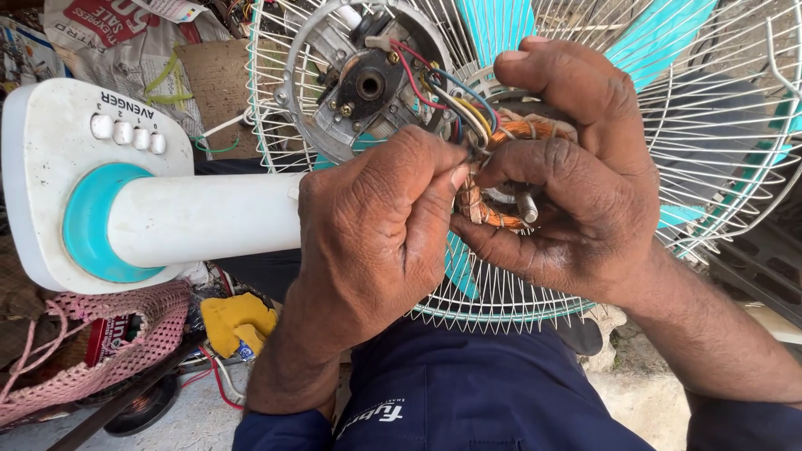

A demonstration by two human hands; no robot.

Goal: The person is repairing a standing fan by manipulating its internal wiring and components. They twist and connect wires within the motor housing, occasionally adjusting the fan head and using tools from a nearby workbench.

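Observation:
A white table fan lies on its side across my lap, its round base (58,175) at the left and its stem (200,217) running right. My right hand (585,192) cups the copper-wound motor stator (501,175), fingers curled over its top. My left hand (376,234) pinches the coloured wires (451,96) where they meet the winding. Those red, blue, yellow and white wires run up to the grey metal motor housing (368,79). Behind both hands sits the white wire grille (710,167) with teal blades (652,38).
A pink woven basket (100,351) sits at the lower left, with a yellow cloth (238,321) and a coil of wire (142,409) beside it. Crumpled newspaper (117,42) and clutter lie beyond the fan base. My blue-trousered legs (484,392) fill the bottom centre.

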